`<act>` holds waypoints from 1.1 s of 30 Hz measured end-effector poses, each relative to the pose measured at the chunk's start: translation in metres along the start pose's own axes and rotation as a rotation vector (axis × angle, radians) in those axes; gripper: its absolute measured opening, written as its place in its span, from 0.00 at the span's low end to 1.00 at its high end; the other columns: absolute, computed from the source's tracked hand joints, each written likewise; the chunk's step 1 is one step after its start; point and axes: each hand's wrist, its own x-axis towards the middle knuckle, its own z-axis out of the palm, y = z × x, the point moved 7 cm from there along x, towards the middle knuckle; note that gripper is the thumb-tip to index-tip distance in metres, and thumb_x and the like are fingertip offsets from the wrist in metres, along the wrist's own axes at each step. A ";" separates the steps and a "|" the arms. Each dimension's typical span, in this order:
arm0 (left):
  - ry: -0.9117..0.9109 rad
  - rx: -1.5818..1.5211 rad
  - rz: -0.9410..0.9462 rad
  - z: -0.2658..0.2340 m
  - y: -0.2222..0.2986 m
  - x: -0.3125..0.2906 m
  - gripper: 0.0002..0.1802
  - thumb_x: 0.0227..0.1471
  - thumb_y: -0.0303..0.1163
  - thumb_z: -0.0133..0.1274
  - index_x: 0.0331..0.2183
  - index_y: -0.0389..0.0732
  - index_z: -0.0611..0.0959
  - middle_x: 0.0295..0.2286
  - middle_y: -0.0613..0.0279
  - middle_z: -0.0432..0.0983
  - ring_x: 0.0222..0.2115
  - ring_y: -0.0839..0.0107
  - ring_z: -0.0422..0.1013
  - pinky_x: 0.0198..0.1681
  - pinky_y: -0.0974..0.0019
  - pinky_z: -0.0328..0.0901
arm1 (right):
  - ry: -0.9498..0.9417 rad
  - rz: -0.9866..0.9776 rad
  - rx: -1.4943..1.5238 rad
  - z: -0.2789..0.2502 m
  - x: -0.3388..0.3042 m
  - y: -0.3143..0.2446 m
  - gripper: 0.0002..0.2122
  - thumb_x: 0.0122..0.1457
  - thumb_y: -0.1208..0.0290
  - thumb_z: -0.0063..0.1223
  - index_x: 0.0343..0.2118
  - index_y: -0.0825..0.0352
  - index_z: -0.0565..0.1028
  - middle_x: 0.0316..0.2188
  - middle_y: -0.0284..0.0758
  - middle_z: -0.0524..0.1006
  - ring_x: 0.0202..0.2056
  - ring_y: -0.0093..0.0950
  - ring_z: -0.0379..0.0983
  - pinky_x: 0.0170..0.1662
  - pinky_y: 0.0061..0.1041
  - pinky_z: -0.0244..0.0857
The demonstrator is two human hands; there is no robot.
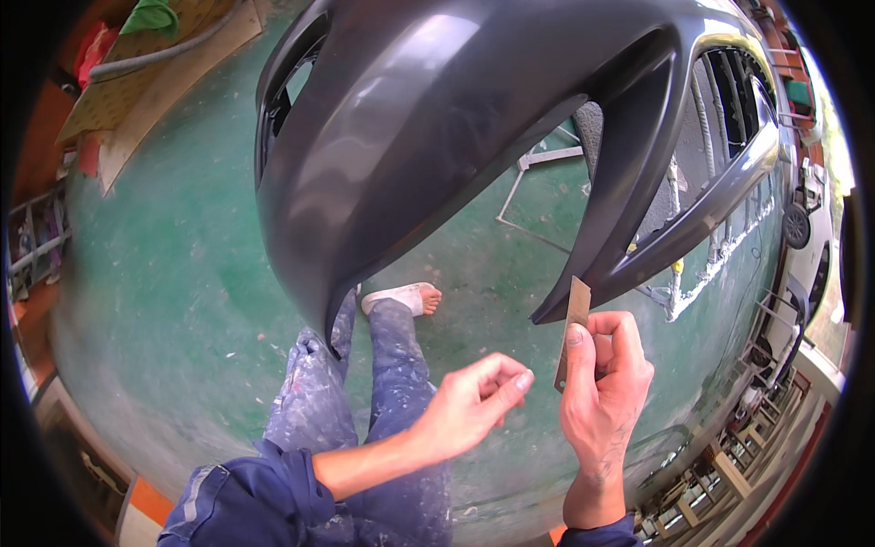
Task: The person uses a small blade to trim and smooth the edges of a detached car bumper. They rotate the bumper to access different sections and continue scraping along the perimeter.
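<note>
A large glossy dark-grey car bumper (410, 118) curves across the upper middle, with openings at its left and right. Its lower corner narrows to a point close to my right hand (606, 374). That hand is closed, pinching a thin, flat, brown-grey strip (574, 314) between thumb and fingers; the strip stands nearly upright. The strip's top end overlaps the bumper's lower edge in view; whether they touch, I cannot tell. To the left, my left hand (474, 406) hovers apart from the bumper, its fingers curled in and thumb extended along them. Nothing shows in it.
A metal stand frame (547, 157) shows through the bumper's opening. My paint-spotted trousers and shoe (396, 296) are below, on the green floor (164, 273). A board (173, 82) leans at upper left. Wooden pieces (729, 474) and a white car (807, 237) line the right side.
</note>
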 end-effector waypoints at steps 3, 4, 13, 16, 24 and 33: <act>-0.095 -0.142 0.008 0.017 -0.003 -0.003 0.22 0.72 0.48 0.45 0.48 0.37 0.79 0.30 0.66 0.78 0.22 0.82 0.69 0.24 0.74 0.65 | -0.024 0.008 -0.115 0.002 0.005 -0.009 0.06 0.68 0.79 0.54 0.32 0.70 0.71 0.13 0.24 0.70 0.17 0.09 0.59 0.20 0.17 0.51; -0.130 -0.229 -0.014 0.021 -0.002 -0.002 0.24 0.73 0.49 0.44 0.48 0.37 0.79 0.30 0.66 0.78 0.21 0.82 0.69 0.23 0.75 0.64 | -0.031 0.016 -0.146 0.003 0.006 -0.010 0.06 0.67 0.79 0.55 0.31 0.71 0.71 0.13 0.24 0.70 0.17 0.09 0.59 0.20 0.17 0.51; -0.236 -0.682 -0.175 0.054 0.001 0.011 0.19 0.74 0.46 0.40 0.38 0.41 0.75 0.24 0.71 0.70 0.19 0.83 0.65 0.21 0.75 0.59 | 0.026 -0.055 -0.289 0.004 0.016 -0.016 0.05 0.62 0.81 0.60 0.30 0.68 0.75 0.10 0.29 0.67 0.12 0.15 0.60 0.18 0.22 0.52; -0.283 -0.831 -0.183 0.062 0.008 0.011 0.16 0.74 0.44 0.41 0.42 0.41 0.74 0.25 0.71 0.68 0.21 0.81 0.65 0.23 0.74 0.59 | 0.050 -0.064 -0.317 0.005 0.019 -0.028 0.07 0.62 0.80 0.60 0.28 0.69 0.74 0.10 0.27 0.64 0.14 0.13 0.54 0.19 0.20 0.47; -0.328 -0.962 -0.184 0.063 0.014 0.007 0.18 0.74 0.41 0.41 0.53 0.39 0.76 0.29 0.68 0.72 0.24 0.78 0.65 0.27 0.71 0.61 | 0.058 -0.101 -0.329 0.001 0.026 -0.041 0.07 0.61 0.81 0.61 0.28 0.69 0.75 0.08 0.29 0.65 0.11 0.15 0.58 0.17 0.21 0.51; -0.313 -0.988 -0.104 0.064 0.044 0.023 0.15 0.73 0.41 0.43 0.49 0.42 0.77 0.28 0.70 0.71 0.23 0.80 0.64 0.25 0.72 0.59 | 0.096 -0.130 -0.370 0.000 0.053 -0.060 0.08 0.62 0.81 0.60 0.27 0.70 0.73 0.09 0.29 0.65 0.12 0.14 0.58 0.18 0.21 0.52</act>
